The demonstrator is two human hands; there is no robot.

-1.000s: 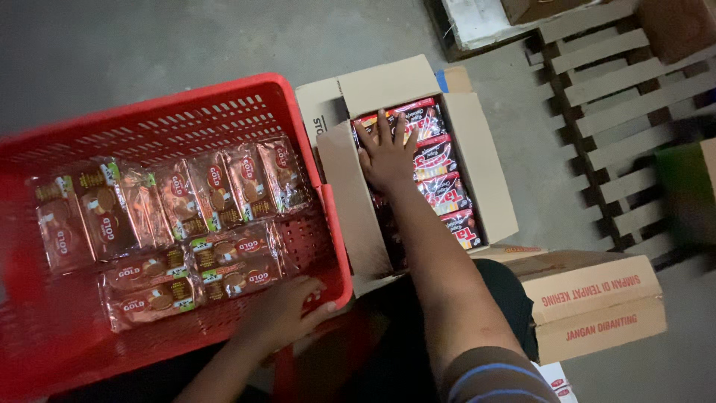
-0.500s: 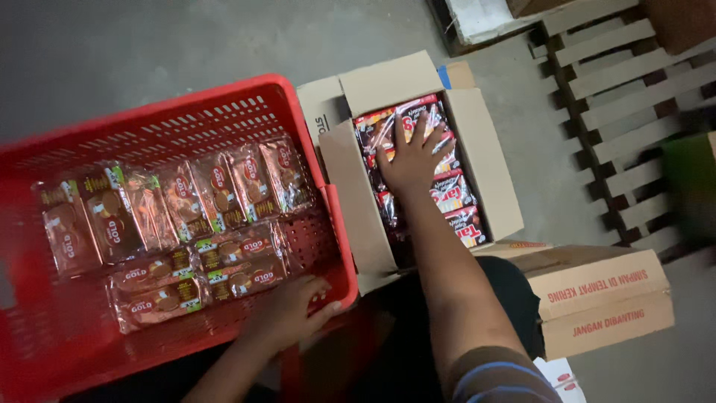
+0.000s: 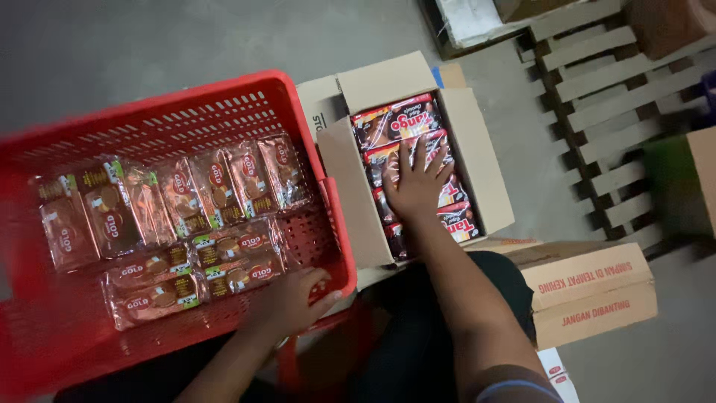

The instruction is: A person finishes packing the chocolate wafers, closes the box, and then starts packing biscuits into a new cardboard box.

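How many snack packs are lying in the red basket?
10 snack packs. Seven lie side by side along the far row of the red basket, from to. Three more lie nearer the left hand, around. Overlaps may hide others.

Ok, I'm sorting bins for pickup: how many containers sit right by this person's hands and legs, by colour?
Red plastic basket: 1
Brown cardboard boxes: 2, the open box and the closed box
Total: 3
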